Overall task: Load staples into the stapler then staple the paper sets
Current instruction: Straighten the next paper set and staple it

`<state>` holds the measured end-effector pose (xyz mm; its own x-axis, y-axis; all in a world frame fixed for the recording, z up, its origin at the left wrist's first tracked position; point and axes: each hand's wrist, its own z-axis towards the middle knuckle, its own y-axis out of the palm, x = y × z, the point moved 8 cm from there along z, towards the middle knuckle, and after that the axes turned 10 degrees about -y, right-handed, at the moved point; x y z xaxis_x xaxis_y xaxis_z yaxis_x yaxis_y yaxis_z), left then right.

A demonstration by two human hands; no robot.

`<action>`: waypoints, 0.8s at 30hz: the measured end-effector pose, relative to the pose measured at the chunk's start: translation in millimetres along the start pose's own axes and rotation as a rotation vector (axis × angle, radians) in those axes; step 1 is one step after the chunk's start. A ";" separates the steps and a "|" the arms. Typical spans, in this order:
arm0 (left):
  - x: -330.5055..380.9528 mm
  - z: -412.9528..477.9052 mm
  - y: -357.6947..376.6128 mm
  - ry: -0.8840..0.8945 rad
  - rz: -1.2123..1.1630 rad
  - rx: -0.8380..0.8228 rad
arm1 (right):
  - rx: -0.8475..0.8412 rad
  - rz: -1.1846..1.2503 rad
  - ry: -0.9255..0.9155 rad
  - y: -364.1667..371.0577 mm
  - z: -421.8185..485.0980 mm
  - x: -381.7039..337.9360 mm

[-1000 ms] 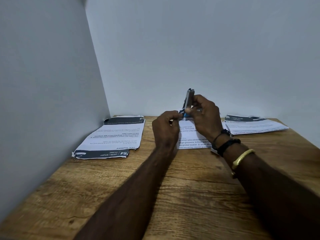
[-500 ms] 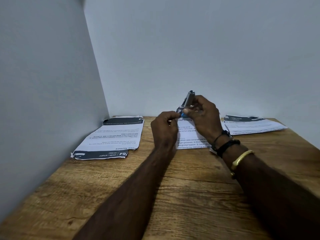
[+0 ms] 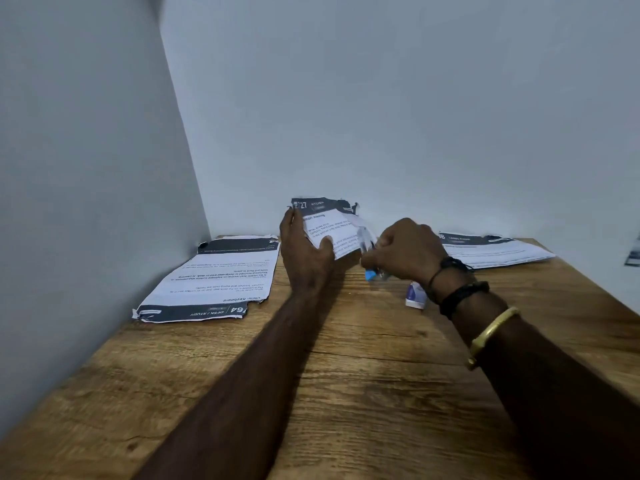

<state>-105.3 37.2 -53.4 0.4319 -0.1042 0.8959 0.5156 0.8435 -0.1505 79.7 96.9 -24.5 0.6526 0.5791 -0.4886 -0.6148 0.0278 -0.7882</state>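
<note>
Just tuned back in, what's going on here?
The left hand holds the middle paper set raised off the table. The right hand grips the stapler, blurred, at that set's lower edge; whether it has stapled cannot be told. The left paper set and right paper set lie flat; a small box sits by the right wrist.

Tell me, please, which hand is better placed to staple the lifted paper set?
The right hand: it grips the stapler beside the lower edge of the paper set, though blur hides any contact. The left hand is busy holding that set up.
</note>
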 end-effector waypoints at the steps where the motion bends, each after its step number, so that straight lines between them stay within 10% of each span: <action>1: -1.2 1.7 -3.2 -0.013 -0.015 0.026 | -0.089 -0.045 0.022 5.4 -2.5 0.4; 14: -5.9 3.4 -11.6 -0.125 -0.118 0.056 | -0.256 -0.245 0.037 33.1 -9.1 11.2; 19: -2.5 -1.4 -7.4 -0.169 -0.190 0.053 | 0.256 0.448 0.169 2.0 -4.3 32.2; 24: 8.7 -16.1 1.3 -0.142 -0.284 -0.023 | 0.364 0.982 0.266 4.0 -3.8 46.2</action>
<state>-89.0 29.0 -52.6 0.1615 -0.2582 0.9525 0.6181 0.7789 0.1063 109.1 120.7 -51.7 -0.1496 0.2865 -0.9463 -0.9877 -0.0864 0.1300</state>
